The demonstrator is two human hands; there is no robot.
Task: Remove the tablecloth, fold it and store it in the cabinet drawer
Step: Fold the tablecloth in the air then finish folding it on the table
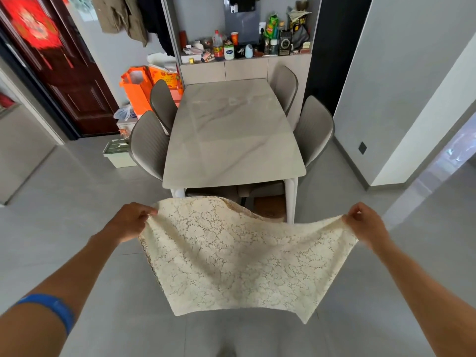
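1. Holding the cloth (237, 256) up over the floor, off the desk (231, 130).
2. Your left hand (131, 220) pinches one top corner.
3. Your right hand (363, 222) pinches the other.

A marble-look worktop (233, 130) stands in the middle of the frame, with four grey chairs (148, 148) tucked in along its left and right sides. Behind it, at the top, a shelf (244, 56) is crowded with bottles, jars and a green snack bag (271, 27). Orange paper bags (137, 90) sit on the floor at upper left, near a dark red door (74, 81) bearing a red ornament (33, 24). Coats (121, 15) hang beside it. Grey floor tiles (77, 202) spread below.
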